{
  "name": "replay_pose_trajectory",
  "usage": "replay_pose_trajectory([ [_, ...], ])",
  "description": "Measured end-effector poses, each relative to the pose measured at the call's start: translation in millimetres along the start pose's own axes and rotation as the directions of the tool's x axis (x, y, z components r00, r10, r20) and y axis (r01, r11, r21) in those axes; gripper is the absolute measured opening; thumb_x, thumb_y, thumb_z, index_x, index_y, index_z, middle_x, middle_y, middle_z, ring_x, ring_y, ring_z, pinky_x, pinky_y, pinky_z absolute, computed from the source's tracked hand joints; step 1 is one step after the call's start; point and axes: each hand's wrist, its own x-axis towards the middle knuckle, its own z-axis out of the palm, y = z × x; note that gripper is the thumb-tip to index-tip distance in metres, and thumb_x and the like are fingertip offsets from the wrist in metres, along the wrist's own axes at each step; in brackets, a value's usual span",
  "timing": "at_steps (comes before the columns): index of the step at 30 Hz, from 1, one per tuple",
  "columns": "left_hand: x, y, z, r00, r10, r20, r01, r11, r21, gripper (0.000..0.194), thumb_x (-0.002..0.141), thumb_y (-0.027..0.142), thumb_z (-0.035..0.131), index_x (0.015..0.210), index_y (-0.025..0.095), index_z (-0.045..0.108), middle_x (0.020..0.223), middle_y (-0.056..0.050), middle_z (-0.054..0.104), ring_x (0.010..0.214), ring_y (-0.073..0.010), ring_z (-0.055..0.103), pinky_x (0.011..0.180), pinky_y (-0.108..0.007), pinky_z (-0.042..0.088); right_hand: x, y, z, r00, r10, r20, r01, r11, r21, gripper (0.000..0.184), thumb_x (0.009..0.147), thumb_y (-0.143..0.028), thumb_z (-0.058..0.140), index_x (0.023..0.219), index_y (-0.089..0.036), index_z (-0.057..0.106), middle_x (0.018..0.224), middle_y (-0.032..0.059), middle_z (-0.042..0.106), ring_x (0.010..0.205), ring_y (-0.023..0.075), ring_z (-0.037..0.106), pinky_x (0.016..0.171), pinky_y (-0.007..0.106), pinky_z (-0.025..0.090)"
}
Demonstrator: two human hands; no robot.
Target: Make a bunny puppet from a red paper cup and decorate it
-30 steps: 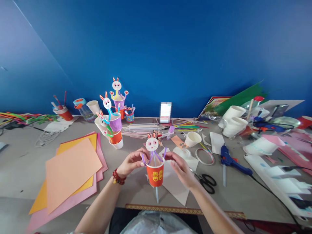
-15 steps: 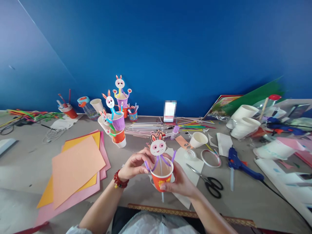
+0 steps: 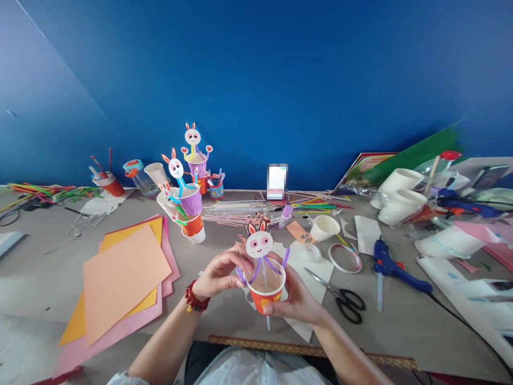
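Note:
An orange-red paper cup (image 3: 257, 302) with a white rim and a yellow pattern is held over the table, my right hand (image 3: 300, 300) wrapped round its side with the thumb in front. A white paper rabbit head (image 3: 259, 245) with pink eye patches stands above the cup on a pale straw (image 3: 268, 323) that pokes out underneath. Two purple pipe-cleaner arms spread from below the head. At the left rim, my left hand (image 3: 224, 271) pinches the left pipe-cleaner arm (image 3: 241, 275) between thumb and fingers. Part of the grip is hidden behind the cup and head.
Finished-looking rabbit cups (image 3: 188, 200) stand at the back left, beyond stacked coloured paper (image 3: 126, 283). To the right lie scissors (image 3: 348, 303), a tape roll (image 3: 345, 259), a blue glue gun (image 3: 395, 270) with a trailing cord, and a white paper cup (image 3: 324, 229). Straws (image 3: 236, 207) lie along the wall.
The whole view has shifted slightly, so the table's things appear a little further left. Both hands keep their hold, and the cup has barely moved.

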Motion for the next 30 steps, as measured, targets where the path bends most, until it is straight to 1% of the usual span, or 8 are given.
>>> replay_pose_trajectory([
  [4, 1, 0, 0.7, 1.000, 0.010, 0.027, -0.011, 0.999, 0.035, 0.014, 0.085, 0.030, 0.073, 0.093, 0.019, 0.072, 0.098, -0.009, 0.063, 0.094, -0.0226, 0.059, 0.084, -0.037, 0.047, 0, -1, 0, 1.000, -0.005, 0.014, 0.005, 1.000, -0.003, 0.079, 0.072, -0.049, 0.084, 0.140, -0.026, 0.050, 0.141, 0.0122, 0.056, 0.129, 0.0350, 0.053, 0.109, 0.048, 0.040],
  [9, 0, 0, 3.2, 1.000, 0.011, 0.017, -0.011, 1.000, 0.023, 0.020, 0.084, 0.032, 0.074, 0.099, 0.019, 0.069, 0.097, -0.009, 0.064, 0.094, -0.0228, 0.059, 0.084, -0.037, 0.046, -3, -2, 0, 1.000, -0.006, -0.006, 0.006, 1.000, 0.016, 0.081, 0.071, -0.049, 0.085, 0.140, -0.028, 0.048, 0.140, 0.0106, 0.057, 0.130, 0.0327, 0.053, 0.109, 0.046, 0.041],
  [14, -3, -2, 3.5, 0.999, 0.020, 0.027, -0.021, 1.000, 0.007, 0.011, 0.085, 0.027, 0.072, 0.092, 0.019, 0.069, 0.099, -0.008, 0.063, 0.096, -0.0224, 0.058, 0.087, -0.039, 0.045, -5, -4, 1, 1.000, 0.001, -0.006, -0.001, 1.000, 0.009, 0.077, 0.072, -0.048, 0.085, 0.137, -0.027, 0.051, 0.143, 0.0113, 0.055, 0.130, 0.0325, 0.053, 0.109, 0.045, 0.041],
  [20, -4, -2, 5.0, 1.000, 0.018, 0.004, -0.018, 1.000, 0.013, 0.030, 0.083, 0.032, 0.075, 0.111, 0.021, 0.068, 0.103, -0.009, 0.065, 0.100, -0.0240, 0.058, 0.089, -0.039, 0.044, -7, -2, 2, 1.000, 0.011, -0.023, -0.010, 1.000, 0.022, 0.083, 0.070, -0.049, 0.085, 0.141, -0.026, 0.048, 0.141, 0.0125, 0.056, 0.132, 0.0336, 0.050, 0.111, 0.047, 0.039],
  [26, -2, 1, 7.5, 1.000, 0.005, 0.005, -0.005, 1.000, -0.011, 0.028, 0.083, 0.032, 0.074, 0.110, 0.023, 0.071, 0.109, -0.009, 0.063, 0.106, -0.0255, 0.056, 0.094, -0.039, 0.044, -9, -2, 3, 0.998, 0.025, -0.052, -0.024, 0.999, 0.021, 0.086, 0.068, -0.049, 0.086, 0.141, -0.027, 0.048, 0.139, 0.0122, 0.058, 0.131, 0.0344, 0.051, 0.109, 0.048, 0.041],
  [30, -2, 0, 10.4, 0.999, -0.019, -0.032, 0.017, 0.998, -0.058, 0.036, 0.079, 0.036, 0.077, 0.112, 0.022, 0.070, 0.119, -0.011, 0.056, 0.116, -0.0291, 0.052, 0.100, -0.042, 0.041, -8, -4, 4, 0.999, 0.026, -0.044, -0.026, 1.000, 0.011, 0.087, 0.067, -0.052, 0.086, 0.141, -0.026, 0.049, 0.138, 0.0132, 0.058, 0.130, 0.0358, 0.051, 0.109, 0.049, 0.040],
])
